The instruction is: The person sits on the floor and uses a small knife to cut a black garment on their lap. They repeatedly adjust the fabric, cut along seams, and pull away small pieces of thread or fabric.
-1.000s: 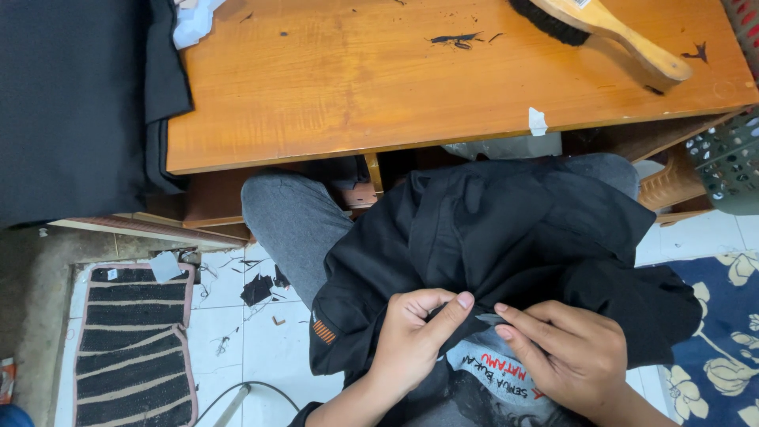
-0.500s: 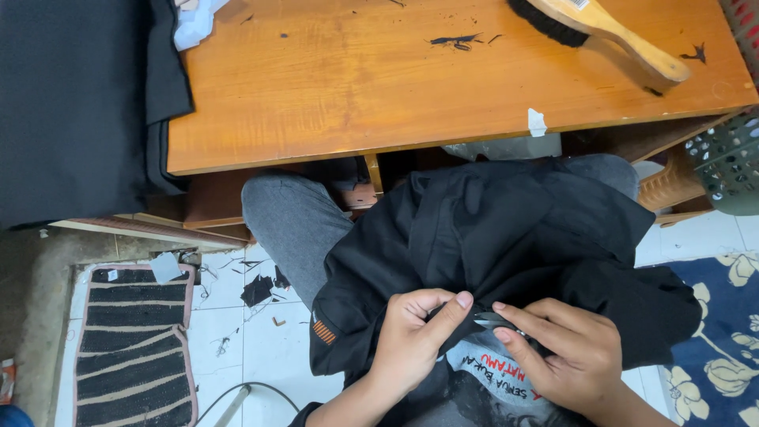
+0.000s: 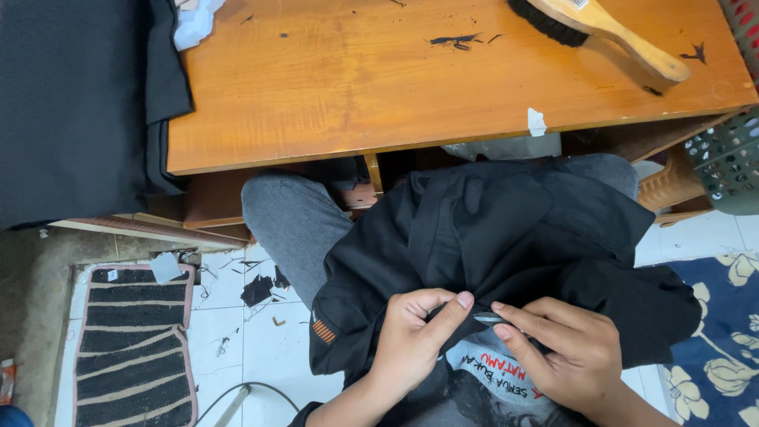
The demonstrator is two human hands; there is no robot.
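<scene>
A black garment (image 3: 506, 245) lies bunched on my lap, over grey trousers (image 3: 292, 225). My left hand (image 3: 415, 344) pinches a fold of the black fabric between thumb and fingers at its near edge. My right hand (image 3: 565, 356) grips the same edge just to the right, fingertips almost touching the left thumb. A thin grey sliver shows between the two hands; what it is I cannot tell. Both hands rest above my printed shirt.
A wooden table (image 3: 379, 95) spans the top, with a wooden-handled brush (image 3: 609, 28) at its far right and black cloth (image 3: 71, 103) draped over its left end. A striped mat (image 3: 130, 348) lies on the white tiled floor at left. A grey-green basket (image 3: 731, 162) stands at right.
Both hands keep their pinch on the fabric edge; the right fingers have shifted slightly. The garment stays on my lap.
</scene>
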